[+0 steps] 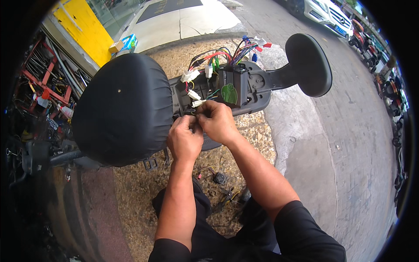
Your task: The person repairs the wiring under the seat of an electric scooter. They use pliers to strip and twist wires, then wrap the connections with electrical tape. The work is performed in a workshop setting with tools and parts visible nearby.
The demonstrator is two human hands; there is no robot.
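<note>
My left hand (pixel 185 133) and my right hand (pixel 216 120) meet over the open scooter deck (pixel 255 98), their fingers pinched together on something small that they mostly hide, among thin wires. A white connector (pixel 198 103) sits just above my right fingertips, and more white connectors (pixel 190 75) hang on coloured wire bundles behind it. A finned black controller box (pixel 233 77) with a green label (pixel 229 92) lies in the deck, right of the connectors. The padded black seat (pixel 118 109) is directly left of my hands.
A black pad on an arm (pixel 308 65) extends right. Loose parts (pixel 220 178) lie on the speckled ground below. Cluttered red racks (pixel 48 78) and a yellow panel (pixel 83 28) stand at left. A white car (pixel 323 17) and parked scooters (pixel 369 50) line the paved street at right.
</note>
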